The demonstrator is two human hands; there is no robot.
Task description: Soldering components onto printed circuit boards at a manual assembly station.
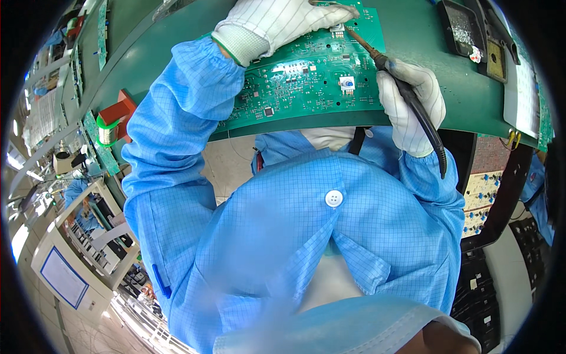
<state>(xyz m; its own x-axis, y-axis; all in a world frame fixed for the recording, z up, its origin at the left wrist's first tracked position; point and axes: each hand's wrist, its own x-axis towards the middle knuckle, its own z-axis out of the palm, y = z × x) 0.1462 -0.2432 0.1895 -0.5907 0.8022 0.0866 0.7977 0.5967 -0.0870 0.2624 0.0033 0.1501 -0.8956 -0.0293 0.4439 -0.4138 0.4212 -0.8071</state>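
Note:
A green circuit board (pixel 306 88) lies on the green work surface, with small chips and a blue-centred component (pixel 347 84) on it. My right hand (pixel 415 100), in a striped white glove, is closed around the black handle of a soldering iron (pixel 407 97). The iron's tip points up and left, at or very close to the pins of a component (pixel 337 29) near the board's far edge. My left hand (pixel 277 23), also gloved, reaches over the far part of the board. Its fingers come together beside the iron's tip; what they hold is too small to make out.
A red stand (pixel 122 112) with a spool of wire (pixel 107 134) is left of the board. On the right are a black tray (pixel 460 29) and a soldering iron stand with a sponge (pixel 497 62). Boards (pixel 483 192) sit in a rack below the table's right edge.

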